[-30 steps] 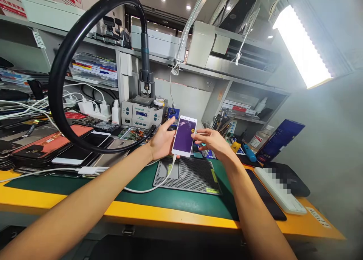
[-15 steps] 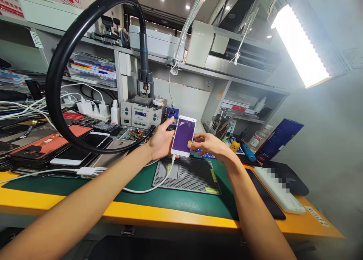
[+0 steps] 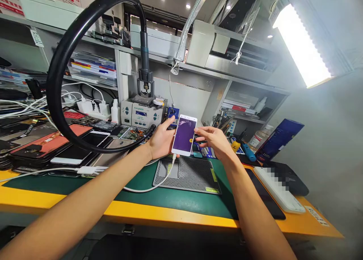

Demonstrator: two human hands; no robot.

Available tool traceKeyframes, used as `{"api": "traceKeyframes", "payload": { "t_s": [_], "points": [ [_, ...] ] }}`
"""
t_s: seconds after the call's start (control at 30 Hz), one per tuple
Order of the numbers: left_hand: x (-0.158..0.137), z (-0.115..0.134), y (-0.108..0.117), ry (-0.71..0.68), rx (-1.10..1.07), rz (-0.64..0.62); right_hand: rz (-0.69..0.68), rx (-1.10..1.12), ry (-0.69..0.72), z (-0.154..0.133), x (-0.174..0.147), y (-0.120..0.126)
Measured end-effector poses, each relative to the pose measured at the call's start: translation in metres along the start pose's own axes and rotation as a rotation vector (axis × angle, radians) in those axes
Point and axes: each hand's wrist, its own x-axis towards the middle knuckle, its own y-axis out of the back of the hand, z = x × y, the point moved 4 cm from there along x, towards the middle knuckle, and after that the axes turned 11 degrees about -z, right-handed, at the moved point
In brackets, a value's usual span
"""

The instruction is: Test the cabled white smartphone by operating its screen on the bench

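A white smartphone [image 3: 185, 135] with a lit purple screen stands tilted up in my left hand [image 3: 161, 140]. The thumb of that hand points up along the phone's left side, and its other fingers pass behind it. A white charging cable [image 3: 169, 175] is plugged into the phone's bottom end. My right hand [image 3: 214, 139] is just right of the phone, its fingers slightly curled and apart, with nothing seen in them. Its fingertips are close to the phone's right edge; whether they touch it I cannot tell. Below lies a grey perforated mat [image 3: 195, 176].
Several phones lie at the left, among them a black-screened one [image 3: 85, 148]. A thick black hose [image 3: 52, 74] loops over them from a soldering station [image 3: 140, 114]. At the right are a clear bottle [image 3: 259, 137], a blue box [image 3: 280, 139] and a white case [image 3: 278, 188].
My right hand has drawn back from the lower right of the phone's screen, moving up and right to beside its edge. My left hand still holds the phone.
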Motion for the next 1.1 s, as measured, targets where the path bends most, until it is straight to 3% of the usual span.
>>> {"api": "traceKeyframes", "payload": {
  "t_s": [0.37, 0.83, 0.97, 1.1],
  "points": [
    [0.001, -0.001, 0.003, 0.001, 0.002, 0.016, -0.022, -0.024, -0.001, -0.002, -0.003, -0.003],
    [0.001, -0.001, 0.001, -0.004, 0.007, 0.035, -0.360, -0.244, -0.125, 0.004, -0.008, -0.016],
    [0.001, 0.000, 0.002, -0.003, 0.007, 0.027, -0.348, -0.235, -0.097, 0.002, -0.009, -0.015],
    [0.001, 0.000, 0.003, -0.003, 0.013, 0.024, -0.241, -0.157, -0.064, -0.001, -0.007, -0.012]
  ]
}}
